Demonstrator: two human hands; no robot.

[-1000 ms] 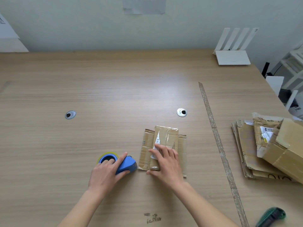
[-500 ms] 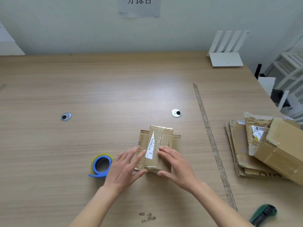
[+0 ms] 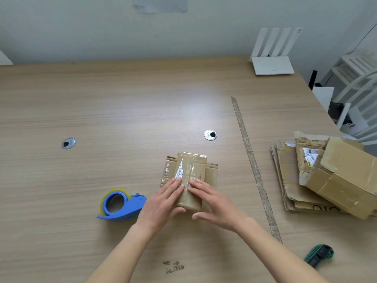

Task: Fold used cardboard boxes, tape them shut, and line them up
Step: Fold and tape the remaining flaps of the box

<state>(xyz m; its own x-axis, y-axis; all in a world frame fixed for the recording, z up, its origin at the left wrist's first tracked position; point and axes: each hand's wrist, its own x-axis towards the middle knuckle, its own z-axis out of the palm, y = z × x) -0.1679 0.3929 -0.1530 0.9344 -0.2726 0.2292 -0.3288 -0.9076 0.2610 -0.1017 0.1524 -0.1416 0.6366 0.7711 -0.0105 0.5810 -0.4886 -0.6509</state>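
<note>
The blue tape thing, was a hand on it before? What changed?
Yes. The left hand let go of the blue tape dispenser with its yellowish roll and moved right onto the small folded brown cardboard box. Now both hands press it flat, the right hand beside the left. The dispenser stays on the wooden table; the box, the cardboard pile and the green cutter stayed put.

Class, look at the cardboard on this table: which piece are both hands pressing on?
The small folded box at centre, beside the blue tape dispenser. Left hand and right hand lie flat on it; the cardboard pile at right lies untouched.
</note>
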